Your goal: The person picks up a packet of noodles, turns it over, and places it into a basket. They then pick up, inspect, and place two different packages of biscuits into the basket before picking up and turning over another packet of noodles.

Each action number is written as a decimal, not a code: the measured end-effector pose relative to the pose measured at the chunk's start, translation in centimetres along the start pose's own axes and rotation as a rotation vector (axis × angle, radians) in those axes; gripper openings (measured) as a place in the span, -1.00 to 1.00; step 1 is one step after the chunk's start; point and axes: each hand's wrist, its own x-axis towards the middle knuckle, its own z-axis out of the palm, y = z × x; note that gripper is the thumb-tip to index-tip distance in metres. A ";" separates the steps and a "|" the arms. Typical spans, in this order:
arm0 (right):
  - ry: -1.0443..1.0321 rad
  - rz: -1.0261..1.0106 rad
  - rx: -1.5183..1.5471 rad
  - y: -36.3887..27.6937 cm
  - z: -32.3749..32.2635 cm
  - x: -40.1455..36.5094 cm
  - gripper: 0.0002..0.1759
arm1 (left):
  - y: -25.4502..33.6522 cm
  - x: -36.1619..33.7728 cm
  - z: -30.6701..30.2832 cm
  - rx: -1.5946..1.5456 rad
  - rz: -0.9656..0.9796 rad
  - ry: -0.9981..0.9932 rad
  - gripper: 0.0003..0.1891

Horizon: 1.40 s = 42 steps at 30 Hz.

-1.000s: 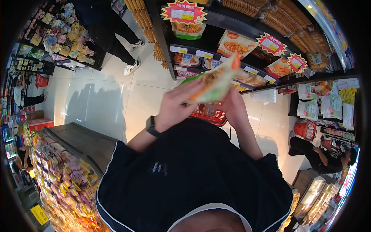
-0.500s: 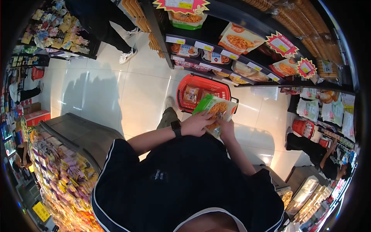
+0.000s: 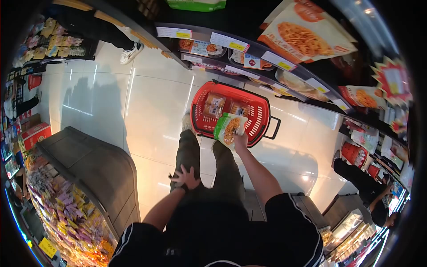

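Observation:
My right hand grips the edge of a green and white food packet with noodles pictured on it. That packet hangs over the near rim of a red shopping basket standing on the floor. Inside the basket lie two clear packs of brown food, one pack at the left and another pack beside it, partly hidden by the noodle packet. My left hand rests on my left thigh, its fingers spread and nothing in it.
Ahead stands a shelf of packaged meals with price tags. At the left is a grey-brown display counter beside a heap of wrapped snacks. One person's shoe shows at upper left; another person is at the right.
My left hand has let go of the noodle packet and moved down to my thigh. With my right hand the packet has gone lower and left, to the basket. I lean further forward.

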 end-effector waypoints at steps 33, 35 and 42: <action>0.074 -0.336 -0.465 19.4 13.4 21.1 -0.73 | -0.3 5.6 4.2 0.096 0.047 0.261 -0.22; 0.014 -0.329 -0.362 18.4 12.5 17.7 -0.86 | -0.1 5.0 3.7 0.070 0.046 0.262 -0.23; -0.357 -0.196 -0.341 7.1 2.4 1.9 -0.79 | -1.3 1.7 1.9 -0.104 0.169 0.312 -0.48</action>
